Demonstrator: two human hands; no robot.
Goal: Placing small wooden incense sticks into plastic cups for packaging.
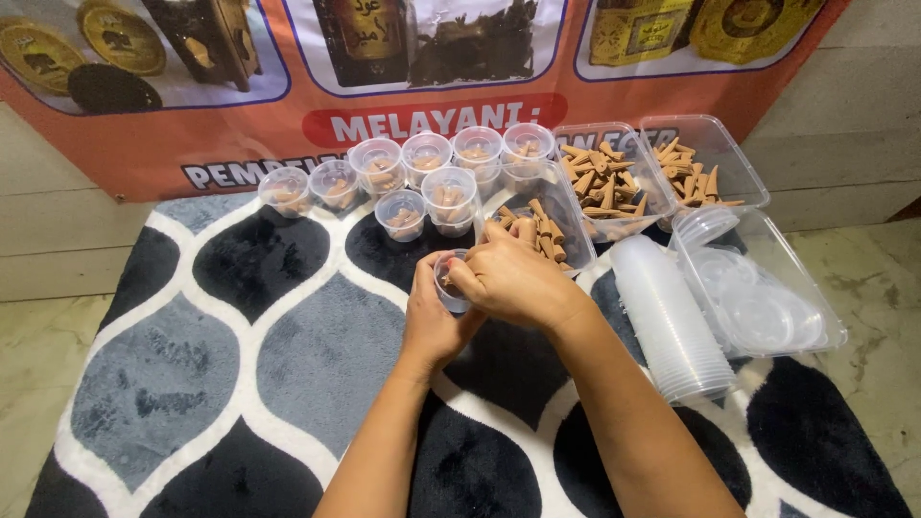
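- Two hands meet over the black, grey and white patterned rug (192,364): the left hand (432,321) is wrapped around a small clear plastic cup (449,283), and the right hand (508,278) is bunched closed over the cup's mouth, pinching several tan incense cones (526,230).
- One risk is the cup itself. It looks thin and light, so a harder squeeze from the left hand could buckle it and let cones slip out onto the rug.
- Several cones held at once could jam at the narrow mouth, and their tips look likely to snap if pushed.
- Just beyond the cup lies the clear rectangular tub of loose cones (552,230); the right wrist hangs just above its near edge and a careless sweep could tip it.
- Beyond and to the left of the cup stands a cluster of filled clear cups (422,168), two of them apparently stacked on others, so a knock could topple them.
- Right of the cup, the stack of empty clear cups (672,326) lies on its side beside the right forearm and could roll if nudged.
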